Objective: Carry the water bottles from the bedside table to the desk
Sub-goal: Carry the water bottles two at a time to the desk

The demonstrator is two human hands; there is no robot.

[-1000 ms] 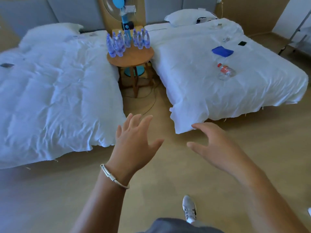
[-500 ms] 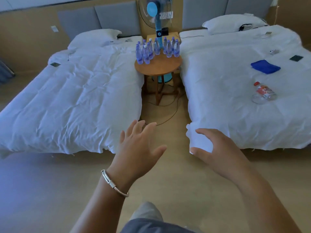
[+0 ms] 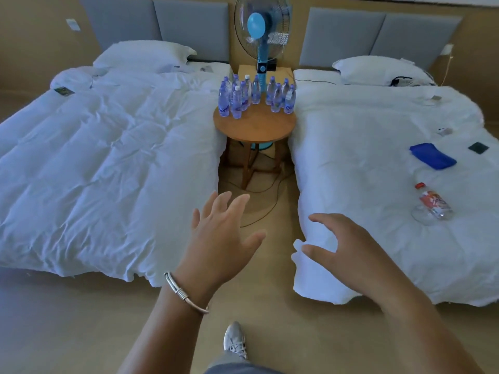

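Observation:
Several clear water bottles (image 3: pixel 253 97) with blue labels stand upright on the far half of a round wooden bedside table (image 3: pixel 255 128) between two beds. My left hand (image 3: pixel 222 240), with a bracelet on the wrist, is stretched forward with spread fingers and holds nothing. To its right, my right hand (image 3: pixel 343 251) is also out in front, fingers loosely spread and empty, over the corner of the right bed. Both hands are well short of the table. The desk is not in view.
White-duveted beds (image 3: pixel 108 163) (image 3: pixel 378 184) flank a narrow wooden-floor aisle with cables (image 3: pixel 259 209) on it. A blue standing fan (image 3: pixel 260 36) rises behind the table. On the right bed lie a red-capped bottle (image 3: pixel 432 205), a blue cloth (image 3: pixel 432 156) and small items.
The view has swung and moved closer, so the bedside table is now centred ahead and larger. Both hands stay raised and empty, keeping the same pose.

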